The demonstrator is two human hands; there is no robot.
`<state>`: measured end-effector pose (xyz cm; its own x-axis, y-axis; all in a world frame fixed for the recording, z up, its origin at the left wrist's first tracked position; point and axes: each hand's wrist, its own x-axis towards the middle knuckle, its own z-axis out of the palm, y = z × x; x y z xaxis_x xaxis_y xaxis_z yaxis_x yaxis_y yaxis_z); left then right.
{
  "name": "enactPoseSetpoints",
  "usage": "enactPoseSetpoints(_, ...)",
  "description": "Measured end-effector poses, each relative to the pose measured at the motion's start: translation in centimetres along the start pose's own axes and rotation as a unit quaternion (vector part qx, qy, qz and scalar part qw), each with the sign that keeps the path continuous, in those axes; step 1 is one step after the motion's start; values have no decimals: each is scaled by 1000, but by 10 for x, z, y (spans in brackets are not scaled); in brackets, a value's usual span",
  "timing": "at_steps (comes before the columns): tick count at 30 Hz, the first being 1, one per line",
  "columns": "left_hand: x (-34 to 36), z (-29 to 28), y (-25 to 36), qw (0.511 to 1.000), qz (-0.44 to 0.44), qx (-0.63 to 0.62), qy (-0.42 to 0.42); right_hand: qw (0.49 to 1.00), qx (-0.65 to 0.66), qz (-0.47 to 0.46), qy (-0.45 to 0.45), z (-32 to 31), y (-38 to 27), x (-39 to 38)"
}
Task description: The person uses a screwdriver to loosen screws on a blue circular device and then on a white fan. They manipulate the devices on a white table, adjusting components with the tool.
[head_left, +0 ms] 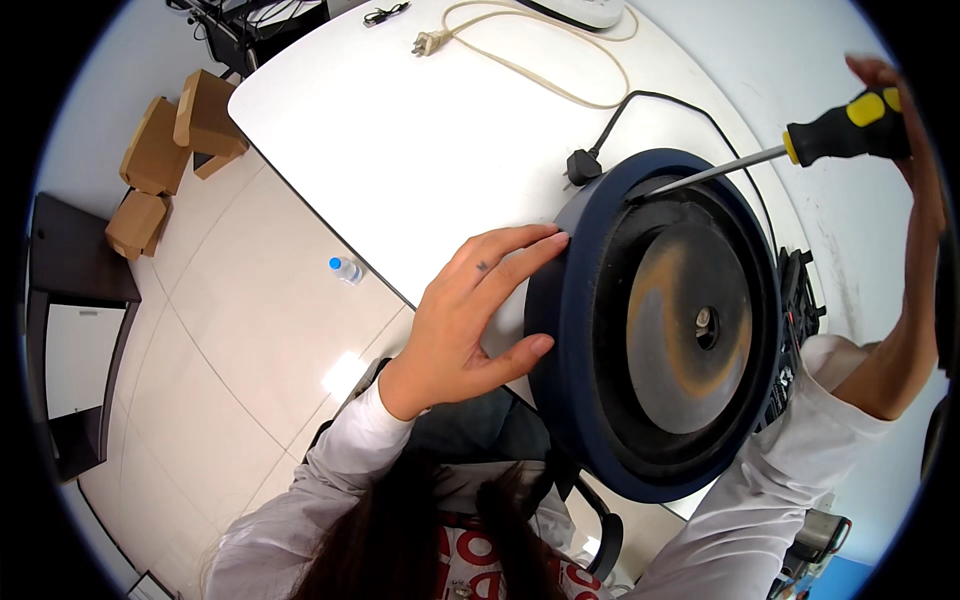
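Observation:
A round appliance base with a dark navy rim lies on the white table, showing a black well and a stained metal plate with a central hole. My left hand is open, fingers and thumb spread, its tips touching the rim's left side. Raised at the right, my right hand grips a screwdriver by its black-and-yellow handle; the metal tip reaches inside the rim's upper left. A black plug on a cord sits just above the base.
The white table holds a beige cord, a small black cable and a black tool case behind the base. Cardboard boxes, a water bottle and a dark cabinet stand on the floor to the left.

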<state>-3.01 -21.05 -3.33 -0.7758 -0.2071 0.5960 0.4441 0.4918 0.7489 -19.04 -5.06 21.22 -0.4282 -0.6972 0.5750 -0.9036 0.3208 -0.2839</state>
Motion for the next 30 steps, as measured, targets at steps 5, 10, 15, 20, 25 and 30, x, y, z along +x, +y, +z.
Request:
enactPoseSetpoints(5, -1, -1, 0, 1000, -12, 0, -1, 1000, 7, 9, 7, 14, 1, 6)
enactPoseSetpoints(10, 6, -1, 7, 1000, -15, -14, -22, 999, -2, 23, 25, 8, -7, 4)
enactPoseSetpoints(15, 5, -4, 3, 998, -27, -49, -9, 998, 12, 33, 44, 11, -8, 3)
enactPoseSetpoints(20, 39, -10, 18, 987, -91, -110, 73, 998, 11, 32, 59, 13, -14, 7)
enactPoseSetpoints(25, 110, -18, 37, 985, -4, -171, -33, 996, -39, 46, 68, 17, -30, 9)
enactPoseSetpoints(30, 156, 6, 49, 949, 58, -281, -129, 955, -277, 81, 73, 22, -63, 9)
